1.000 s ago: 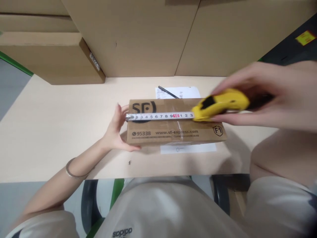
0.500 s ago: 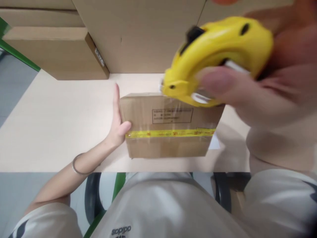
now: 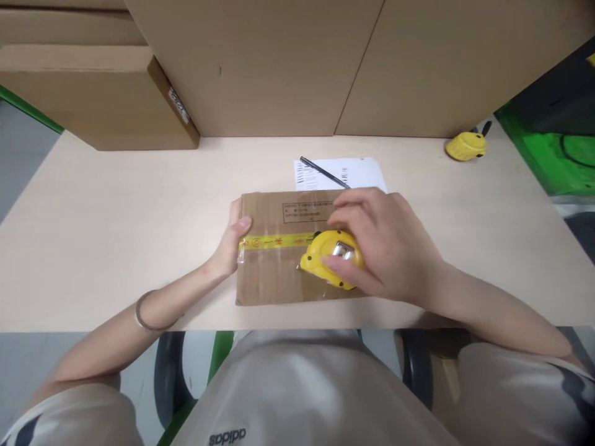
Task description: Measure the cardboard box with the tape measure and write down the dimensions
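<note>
A small cardboard box (image 3: 272, 279) with yellow printed tape across its top lies near the front of the table. My left hand (image 3: 232, 241) grips its left edge, thumb on the top face and the other fingers mostly hidden behind the side. In my right hand (image 3: 393, 238) is a yellow tape measure (image 3: 320, 257), held low over the right half of the box. Thumb and fingers close around its case, and its silver mouth points left. Whether the case touches the box, I cannot tell. The hand covers the box's right end.
Behind the box lies a sheet of paper (image 3: 362, 170) with a black pen (image 3: 323, 171) on it. Another yellow tape measure (image 3: 467, 146) sits at the back right of the table (image 3: 116, 217). Large cartons (image 3: 279, 68) line the back, with a flatter box (image 3: 88, 105) at left.
My right hand has brought the tape measure down from near the camera to the box. The paper, pen and second tape measure have come into view. My left hand still holds the box.
</note>
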A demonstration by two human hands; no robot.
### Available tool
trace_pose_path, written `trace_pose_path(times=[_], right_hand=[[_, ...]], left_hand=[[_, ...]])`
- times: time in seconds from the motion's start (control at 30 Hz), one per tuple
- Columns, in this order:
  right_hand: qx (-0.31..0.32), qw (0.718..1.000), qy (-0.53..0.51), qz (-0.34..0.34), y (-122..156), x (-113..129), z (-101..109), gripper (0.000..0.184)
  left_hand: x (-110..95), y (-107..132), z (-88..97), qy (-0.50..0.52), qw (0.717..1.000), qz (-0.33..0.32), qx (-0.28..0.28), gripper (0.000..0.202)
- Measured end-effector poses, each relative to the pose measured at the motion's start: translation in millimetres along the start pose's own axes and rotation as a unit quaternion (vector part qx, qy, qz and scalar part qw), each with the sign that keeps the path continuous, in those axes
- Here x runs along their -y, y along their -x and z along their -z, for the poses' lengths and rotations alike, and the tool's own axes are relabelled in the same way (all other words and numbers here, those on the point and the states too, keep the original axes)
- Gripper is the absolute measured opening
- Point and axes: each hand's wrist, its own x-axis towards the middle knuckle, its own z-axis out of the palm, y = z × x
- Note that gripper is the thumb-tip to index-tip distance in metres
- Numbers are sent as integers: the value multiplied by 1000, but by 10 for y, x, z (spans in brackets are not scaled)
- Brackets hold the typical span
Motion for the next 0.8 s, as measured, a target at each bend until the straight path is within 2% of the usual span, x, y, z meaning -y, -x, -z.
trace_pose_path(times=[0.1,0.17,0.2,0.3,0.4,0.47,0.53,0.63,0.73,0.8], right_hand=[[-27,989,-61,-132,-148,-343,50,31],[26,974,-42,-219,-271,-648,-7,37],[83,966,-7,-243,-333,-802,-71,38],[191,942,51,-271,-491,-1181,-374,36],[232,930,55,-279,-589,-1394,-706,37],[244,928,25,-279,-628,-1471,-852,36],[254,925,-22,-280,-653,-1526,-907,35],[256,917,-138,-272,-663,-1595,-870,39],[227,890,-284,-274,-637,-1635,-855,46],[191,865,-366,-285,-604,-1630,-919,53]], left_hand=[[9,-33,-77,56,998,38,-14,55],[21,-70,-106,67,997,18,-25,58],[27,-90,-110,65,997,0,-29,59],[25,-134,-100,38,998,-43,-31,58],[6,-140,-85,21,998,-48,-30,55],[8,-127,-81,17,998,-42,-34,54],[34,-112,-81,16,998,-45,-37,54],[90,-102,-81,18,997,-72,-29,54],[104,-107,-78,11,997,-79,-24,53],[77,-113,-76,13,997,-73,-14,52]])
